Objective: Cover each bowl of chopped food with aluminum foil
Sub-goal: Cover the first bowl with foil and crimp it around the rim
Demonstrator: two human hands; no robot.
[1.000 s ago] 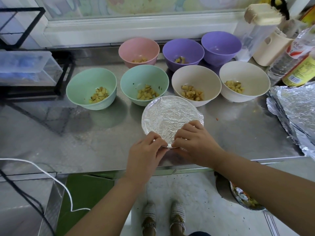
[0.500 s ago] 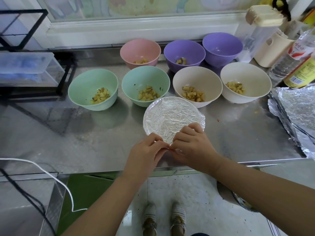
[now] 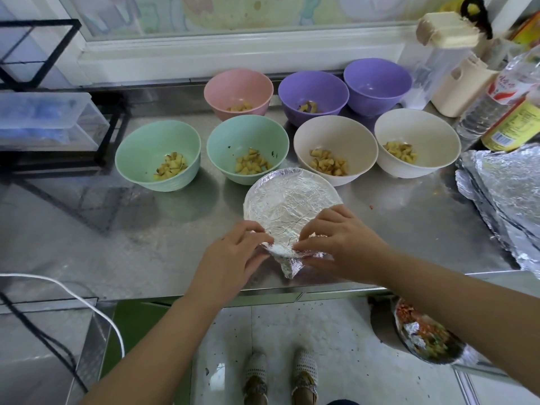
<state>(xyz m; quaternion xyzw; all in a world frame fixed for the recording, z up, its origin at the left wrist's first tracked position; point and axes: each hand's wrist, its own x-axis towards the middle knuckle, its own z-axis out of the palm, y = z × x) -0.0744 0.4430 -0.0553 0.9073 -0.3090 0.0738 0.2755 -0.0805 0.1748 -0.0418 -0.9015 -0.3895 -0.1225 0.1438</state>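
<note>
Working on the foil-covered bowl (image 3: 289, 200) at the near middle of the steel counter (image 3: 117, 229), straight ahead of the body; pinching a loose tail of foil (image 3: 287, 266) at the near rim, from the left with the left hand (image 3: 230, 258), fingers and thumb curled onto the crinkle, from the right with the right hand (image 3: 342, 244), fingertips bent down on the same fold and gripping nothing else; meeting almost fingertip to fingertip there, so equally near for both hands; holding that tail pointed toward the body and down past the rim, with a long axis from bowl to counter edge; looks like a matter of tucking it down against the bowl wall, pushing inward rather than tugging outward, or else risking a lifted cover on the far side; just behind, in a row, two green bowls (image 3: 157, 159) and two cream bowls (image 3: 336, 141), all open with chopped food showing; further back, a pink bowl (image 3: 238, 89) and two purple bowls (image 3: 313, 92), uncovered too; off to the right, a stack of foil sheets (image 3: 508, 194), well apart from the left hand, nearer the right; behind it, bottles (image 3: 496, 106); no obstacle between fingers and tail.
</note>
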